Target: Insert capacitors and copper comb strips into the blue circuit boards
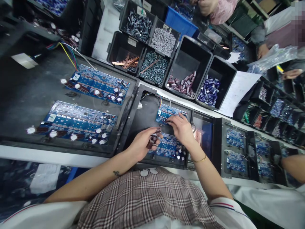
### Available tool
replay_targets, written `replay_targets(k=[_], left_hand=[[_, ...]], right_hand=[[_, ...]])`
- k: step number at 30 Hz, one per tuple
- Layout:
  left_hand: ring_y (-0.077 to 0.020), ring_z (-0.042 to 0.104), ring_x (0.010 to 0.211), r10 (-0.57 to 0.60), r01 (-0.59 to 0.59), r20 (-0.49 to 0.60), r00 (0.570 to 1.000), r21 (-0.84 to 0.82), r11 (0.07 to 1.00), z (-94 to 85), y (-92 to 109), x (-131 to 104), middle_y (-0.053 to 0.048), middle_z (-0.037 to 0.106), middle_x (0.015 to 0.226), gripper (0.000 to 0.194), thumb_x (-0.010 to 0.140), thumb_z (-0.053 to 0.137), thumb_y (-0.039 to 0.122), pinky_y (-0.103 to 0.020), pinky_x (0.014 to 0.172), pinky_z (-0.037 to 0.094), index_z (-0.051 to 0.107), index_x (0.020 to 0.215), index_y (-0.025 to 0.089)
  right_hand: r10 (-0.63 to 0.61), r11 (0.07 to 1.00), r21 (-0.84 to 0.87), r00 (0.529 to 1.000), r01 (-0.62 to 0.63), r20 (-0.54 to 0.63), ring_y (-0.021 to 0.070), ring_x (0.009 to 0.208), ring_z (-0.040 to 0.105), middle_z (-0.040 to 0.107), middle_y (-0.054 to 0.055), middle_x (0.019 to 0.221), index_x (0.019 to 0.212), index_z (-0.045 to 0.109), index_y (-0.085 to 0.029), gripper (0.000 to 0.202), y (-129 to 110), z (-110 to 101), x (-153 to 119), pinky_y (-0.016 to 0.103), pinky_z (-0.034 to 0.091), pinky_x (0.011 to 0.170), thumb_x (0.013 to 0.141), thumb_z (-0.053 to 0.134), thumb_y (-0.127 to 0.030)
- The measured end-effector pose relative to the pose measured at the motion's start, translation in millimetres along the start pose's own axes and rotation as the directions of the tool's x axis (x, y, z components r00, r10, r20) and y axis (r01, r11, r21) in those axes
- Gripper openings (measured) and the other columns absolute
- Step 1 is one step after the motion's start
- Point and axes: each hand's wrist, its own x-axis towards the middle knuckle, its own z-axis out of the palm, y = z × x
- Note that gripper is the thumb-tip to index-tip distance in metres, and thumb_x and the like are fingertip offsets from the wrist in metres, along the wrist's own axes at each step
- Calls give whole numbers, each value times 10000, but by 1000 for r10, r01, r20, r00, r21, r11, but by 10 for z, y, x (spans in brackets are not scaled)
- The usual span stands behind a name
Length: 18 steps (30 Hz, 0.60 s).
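Note:
My left hand (145, 142) is curled around several brown capacitors (153, 140), just above the left end of the nearer blue circuit board (168, 146). My right hand (179, 127) reaches over the lower edge of the farther blue circuit board (164, 112), its fingertips pinched together at the board. Whatever those fingers hold is too small or too hidden to make out. Both boards lie in a black tray (140, 122), and coloured wires run from the farther one.
Black bins hold brown capacitors (183, 83), purple capacitors (209, 90) and other small parts. To the left, two larger boards (78, 122) with capacitors lie in a black frame. Further trays with boards (235, 138) line the right side. Other people's hands (207, 6) show across the bench.

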Motion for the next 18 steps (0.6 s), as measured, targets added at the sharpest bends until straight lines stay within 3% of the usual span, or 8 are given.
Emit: replay_targets(k=[7,12,16,18], left_hand=[[-78,508,486,-30,31,-29,999,23,999,7,20,-12,-54,613,737,197,925,510,275,-152,353,299,608,914,105],[-75,507,482,-70,72,-59,996,38,997,15,27,-8,-53,618,743,287,928,524,380,-154,351,293,596,847,115],[-71,495,469,-77,79,-49,996,30,996,-9,-5,-6,-32,592,698,365,877,584,465,-149,350,265,528,729,136],[-78,501,468,-57,57,-8,998,40,998,-18,-14,-9,-31,595,696,369,869,584,487,-151,348,264,548,759,136]], right_hand=[[-25,997,-70,1000,25,2,183,996,645,706,37,1050,1052,608,-224,273,0,30,-1,470,351,1127,939,389,-107],[-161,970,-173,983,173,84,203,1093,622,670,95,1186,1198,583,-177,375,-26,17,-48,529,249,1175,931,338,-78],[-132,991,7,991,132,5,169,1175,587,662,48,1239,1288,528,-225,330,-214,-88,-32,473,267,1176,972,437,-203],[-106,990,93,994,105,5,151,1098,622,694,19,1166,1241,560,-243,287,-314,-95,11,428,309,1151,965,490,-265]])
